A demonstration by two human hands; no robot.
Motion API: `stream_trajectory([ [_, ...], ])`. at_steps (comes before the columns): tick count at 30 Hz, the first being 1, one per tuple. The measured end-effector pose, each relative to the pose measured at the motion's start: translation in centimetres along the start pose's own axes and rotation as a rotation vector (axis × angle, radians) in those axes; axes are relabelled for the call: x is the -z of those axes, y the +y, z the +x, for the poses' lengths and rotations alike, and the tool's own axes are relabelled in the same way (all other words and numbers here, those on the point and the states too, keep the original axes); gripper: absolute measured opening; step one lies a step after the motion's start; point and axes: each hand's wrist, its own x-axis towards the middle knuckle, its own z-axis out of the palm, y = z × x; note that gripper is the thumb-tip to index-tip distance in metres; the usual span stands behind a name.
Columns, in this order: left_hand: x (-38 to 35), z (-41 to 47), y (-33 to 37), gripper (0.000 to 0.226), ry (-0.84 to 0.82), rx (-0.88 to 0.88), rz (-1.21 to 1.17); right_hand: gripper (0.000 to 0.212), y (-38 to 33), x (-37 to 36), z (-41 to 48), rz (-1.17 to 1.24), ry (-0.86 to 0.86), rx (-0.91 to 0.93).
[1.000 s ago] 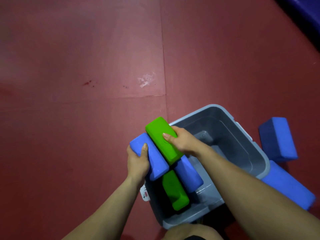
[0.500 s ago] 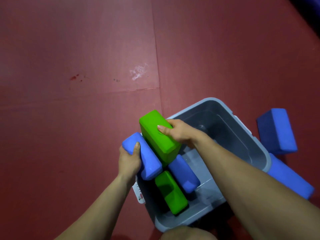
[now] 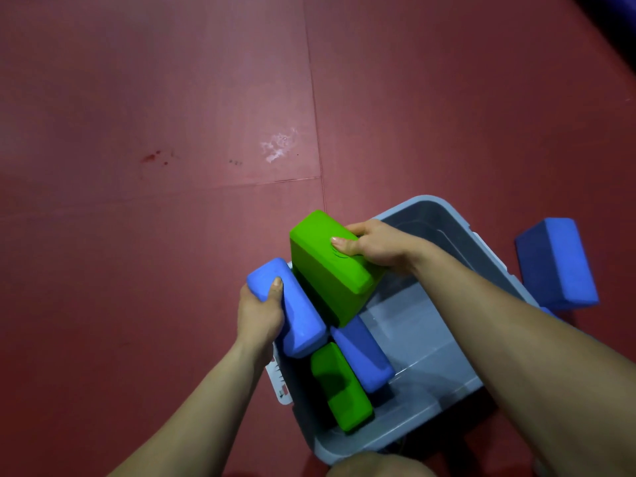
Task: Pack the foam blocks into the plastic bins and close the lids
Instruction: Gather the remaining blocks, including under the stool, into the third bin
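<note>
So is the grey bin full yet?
Not full: the grey bin holds a green block and a blue block; much floor is bare.

**Single head-worn wide-angle view, looking steeply down.**
The camera faces forward and down from the person's head onto the dark red matted floor (image 3: 137, 304); the open grey plastic bin (image 3: 447, 232) lies close below, in the lower right of the frame.
</note>
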Motion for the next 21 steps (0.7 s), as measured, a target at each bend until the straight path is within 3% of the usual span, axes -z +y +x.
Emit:
stream_trajectory([
  [7,0.0,0.7,-0.2,0.039,0.036,0.038,-0.078,0.021,1.4,-0.5,-0.3,0.119,0.138,0.055],
  [18,0.1,1.0,-0.4,0.035,0.037,0.007,-0.024,0.032,6.3,-2.4,-4.5,0.302,0.402,0.271],
  [21,0.2,0.9,-0.4,0.039,0.033,0.002,-0.009,0.037,7.2,-3.3,-4.9,0.246,0.422,0.318],
])
